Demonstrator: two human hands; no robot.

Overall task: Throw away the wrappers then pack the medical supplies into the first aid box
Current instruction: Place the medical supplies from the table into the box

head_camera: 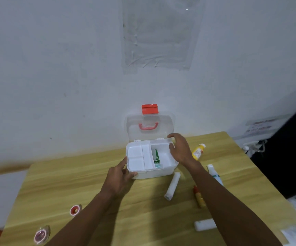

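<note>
The white first aid box (pixel 154 172) stands open on the wooden table (pixel 72 183), its clear lid with a red latch (pixel 149 109) leaning back at the wall. A white tray (pixel 137 157) covers its left half; a green packet (pixel 157 156) lies in the right half. My left hand (pixel 120 176) grips the box's front left corner. My right hand (pixel 181 148) hovers over the box's right rim with relaxed fingers, holding nothing. On the table to the right lie a yellow bottle (pixel 198 150), a white tube (pixel 173 185), a white bottle with teal label (pixel 214 174), a red-yellow tube (pixel 198 197) and a white pack (pixel 205 224).
Two small round red-and-white items (pixel 75 210) (pixel 41 235) lie near the table's front left. The wall rises right behind the box. A dark panel and cables (pixel 255 145) stand off the table's right edge.
</note>
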